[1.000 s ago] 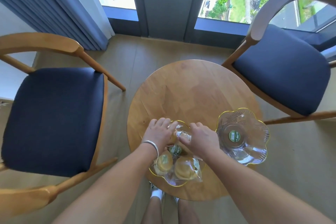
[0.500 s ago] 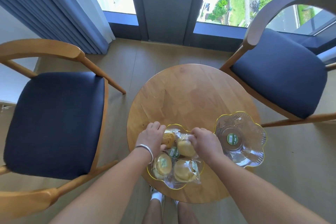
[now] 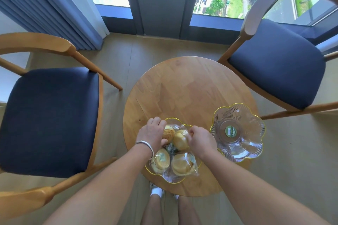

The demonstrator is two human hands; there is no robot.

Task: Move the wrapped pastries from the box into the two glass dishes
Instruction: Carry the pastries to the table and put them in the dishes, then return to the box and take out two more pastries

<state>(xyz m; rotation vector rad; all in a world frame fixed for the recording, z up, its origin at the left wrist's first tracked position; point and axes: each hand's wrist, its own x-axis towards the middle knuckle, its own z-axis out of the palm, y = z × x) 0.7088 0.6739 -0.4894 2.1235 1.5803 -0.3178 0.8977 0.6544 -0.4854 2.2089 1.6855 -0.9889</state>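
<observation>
A gold-rimmed glass dish (image 3: 170,180) at the table's near edge holds several wrapped golden pastries. My left hand (image 3: 152,134), with a silver bangle on the wrist, grips a swirled wrapped pastry (image 3: 169,132) at the dish's far left. My right hand (image 3: 201,139) pinches the wrapper of a round pastry (image 3: 180,139) beside it. Two more wrapped pastries (image 3: 161,160) (image 3: 182,164) lie at the front of the dish. To the right stands a second flower-shaped glass dish (image 3: 237,131) with only a green sticker in it. No box is in view.
The round wooden table (image 3: 182,89) is small, with its far half bare. Two wooden armchairs with navy seats (image 3: 49,118) (image 3: 278,62) flank it. Windows and a blue curtain (image 3: 54,5) lie beyond. My legs and white socks show under the table's near edge.
Both hands have lowered the two pastries into the far side of the left dish. The camera has tilted, so the table sits lower in view.
</observation>
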